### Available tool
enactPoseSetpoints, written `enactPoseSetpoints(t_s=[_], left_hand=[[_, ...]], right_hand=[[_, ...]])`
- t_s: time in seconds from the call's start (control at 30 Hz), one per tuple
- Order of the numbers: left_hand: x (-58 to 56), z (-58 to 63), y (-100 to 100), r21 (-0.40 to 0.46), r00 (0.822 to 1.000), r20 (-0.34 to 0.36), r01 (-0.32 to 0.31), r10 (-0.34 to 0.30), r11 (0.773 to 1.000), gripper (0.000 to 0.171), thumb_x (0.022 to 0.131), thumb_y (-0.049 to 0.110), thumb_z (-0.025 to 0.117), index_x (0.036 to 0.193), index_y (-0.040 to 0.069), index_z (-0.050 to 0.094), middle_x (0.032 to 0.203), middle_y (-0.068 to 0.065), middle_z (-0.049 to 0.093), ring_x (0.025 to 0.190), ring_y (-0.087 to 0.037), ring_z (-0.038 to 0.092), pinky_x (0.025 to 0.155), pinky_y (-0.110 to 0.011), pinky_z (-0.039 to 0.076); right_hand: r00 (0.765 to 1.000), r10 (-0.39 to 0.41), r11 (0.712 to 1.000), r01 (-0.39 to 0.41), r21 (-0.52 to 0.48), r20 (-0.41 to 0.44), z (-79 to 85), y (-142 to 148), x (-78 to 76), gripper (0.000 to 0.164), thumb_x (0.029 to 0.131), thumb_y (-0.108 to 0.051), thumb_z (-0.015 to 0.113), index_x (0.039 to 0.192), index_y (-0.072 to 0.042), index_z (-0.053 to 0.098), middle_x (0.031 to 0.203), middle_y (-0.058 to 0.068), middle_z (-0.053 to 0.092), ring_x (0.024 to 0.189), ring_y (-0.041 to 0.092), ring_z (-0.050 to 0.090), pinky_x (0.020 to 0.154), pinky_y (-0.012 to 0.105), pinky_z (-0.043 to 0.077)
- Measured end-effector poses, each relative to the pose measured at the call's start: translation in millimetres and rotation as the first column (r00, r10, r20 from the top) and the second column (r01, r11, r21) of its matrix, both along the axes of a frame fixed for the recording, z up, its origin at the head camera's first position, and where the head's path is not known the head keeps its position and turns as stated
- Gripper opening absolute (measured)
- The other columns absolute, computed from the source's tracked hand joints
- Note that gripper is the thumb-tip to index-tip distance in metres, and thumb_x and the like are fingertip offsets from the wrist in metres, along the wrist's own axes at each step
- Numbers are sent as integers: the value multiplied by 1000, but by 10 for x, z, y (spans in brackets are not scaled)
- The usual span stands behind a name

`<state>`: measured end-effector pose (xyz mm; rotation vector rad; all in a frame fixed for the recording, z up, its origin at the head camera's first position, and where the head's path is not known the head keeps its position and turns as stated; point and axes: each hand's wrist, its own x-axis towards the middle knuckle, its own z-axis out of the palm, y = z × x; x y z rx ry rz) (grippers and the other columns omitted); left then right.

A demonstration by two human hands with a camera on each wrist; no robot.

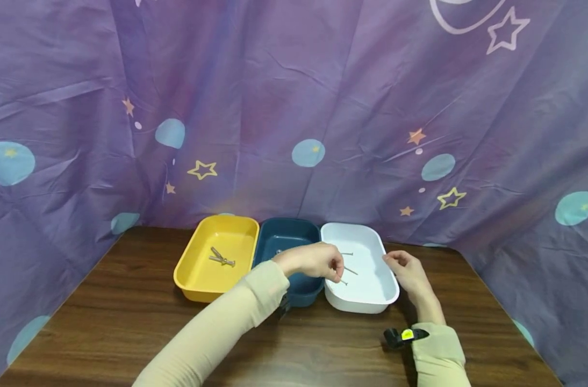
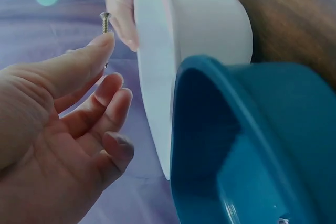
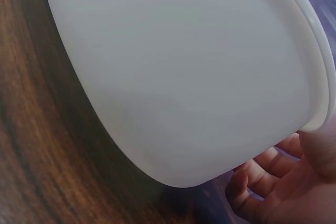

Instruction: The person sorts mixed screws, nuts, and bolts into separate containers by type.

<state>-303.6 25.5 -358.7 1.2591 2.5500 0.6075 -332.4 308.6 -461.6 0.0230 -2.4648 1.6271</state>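
Between thumb and index finger, my left hand (image 1: 318, 262) pinches a small screw (image 2: 105, 22); its flat head and threads stick out past the thumb in the left wrist view. This hand is over the left side of the white tray (image 1: 359, 306), beside the blue tray (image 1: 306, 300). My right hand (image 1: 410, 274) holds the white tray's right rim, with several fingertips partly hidden behind the wall in the right wrist view. Inside the white tray lie a screw (image 1: 347, 253) and another thin screw (image 1: 351, 270).
At the left of the row stands a yellow tray (image 1: 187, 263) with several metal bolts (image 1: 221, 259) in it. A small shiny piece (image 1: 278, 251) shows in the blue tray. The trays stand on a wooden table (image 1: 323, 349) before a purple curtain (image 1: 255, 107).
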Motion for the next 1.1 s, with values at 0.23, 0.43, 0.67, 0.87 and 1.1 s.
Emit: enactPoseSetpoints(t_s=[0.23, 0.43, 0.67, 0.87, 1.1], left_hand=[[-159, -23, 217, -43, 999, -30, -36, 35, 998, 10, 89, 11, 72, 79, 12, 70, 73, 8, 58, 73, -6, 49, 68, -16, 39], [-235, -68, 371, -90, 996, -40, -88, 85, 992, 10, 88, 12, 73, 78, 12, 70, 72, 8, 59, 71, -5, 50, 65, -16, 40], [-327, -177, 471, -154, 986, -68, -159, 150, 975, 12, 86, 12, 75, 76, 14, 69, 72, 7, 59, 69, -7, 51, 61, -19, 41], [-344, -328, 554, -221, 980, -90, -192, 176, 956, 15, 84, 17, 78, 73, 19, 69, 73, 9, 60, 72, -8, 52, 66, -23, 41], [-412, -261, 674, -222, 977, -157, -178, 146, 959, 13, 84, 23, 78, 95, 21, 72, 92, 8, 60, 89, -8, 54, 80, -29, 41]], right_hand=[[1000, -12, 1000, 12, 25, 10, 12, 7, 6, 30, 97, -17, 61, 110, 9, 59, 81, 1, 60, 71, 9, 55, 63, 24, 47], [1000, -7, 1000, 7, 19, 27, 8, 4, 25, 29, 97, -16, 61, 110, 10, 58, 80, 1, 59, 71, 10, 55, 63, 26, 47], [1000, -16, 1000, 16, -13, 26, -5, -51, 29, 28, 97, -15, 60, 110, 9, 58, 81, 2, 59, 71, 10, 55, 63, 25, 46], [999, -11, 1000, 12, -9, 49, -50, -88, 71, 27, 98, -14, 59, 111, 10, 58, 82, 2, 60, 73, 10, 55, 63, 25, 47], [1000, -20, 1000, 20, -16, 8, -23, -20, 26, 26, 98, -13, 59, 111, 10, 58, 83, 3, 62, 72, 10, 56, 63, 25, 47]])
